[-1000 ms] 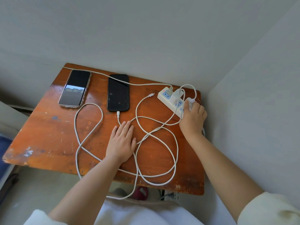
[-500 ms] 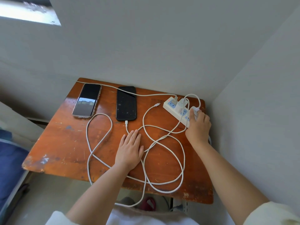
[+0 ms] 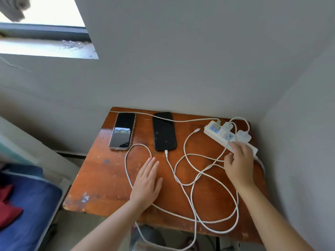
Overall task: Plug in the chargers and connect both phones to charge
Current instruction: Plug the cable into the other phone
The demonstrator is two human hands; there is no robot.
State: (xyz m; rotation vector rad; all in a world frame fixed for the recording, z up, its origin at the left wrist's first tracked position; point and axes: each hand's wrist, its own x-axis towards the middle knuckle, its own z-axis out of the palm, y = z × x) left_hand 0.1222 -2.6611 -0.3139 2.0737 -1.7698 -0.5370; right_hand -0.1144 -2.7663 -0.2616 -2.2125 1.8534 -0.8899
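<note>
Two phones lie face up at the back of the wooden table (image 3: 112, 178): a silver-edged phone (image 3: 123, 132) on the left and a black phone (image 3: 164, 131) beside it. A white cable (image 3: 170, 165) is plugged into the black phone's near end. A second cable's loose connector (image 3: 197, 130) lies near the white power strip (image 3: 213, 132), which carries two white chargers (image 3: 227, 126) (image 3: 243, 136). My right hand (image 3: 239, 163) rests its fingertips on the strip just in front of the nearer charger. My left hand (image 3: 146, 183) lies flat and empty on the table.
Loops of white cable (image 3: 223, 194) cover the table's right half and hang over the front edge. Walls close in behind and on the right. A blue-covered bed (image 3: 27, 205) with red cloth stands at the left, a window (image 3: 45, 24) above.
My right hand has slid off the nearer charger toward the strip's near end, leaving the charger in the strip. The view has tilted up. My left hand stays flat.
</note>
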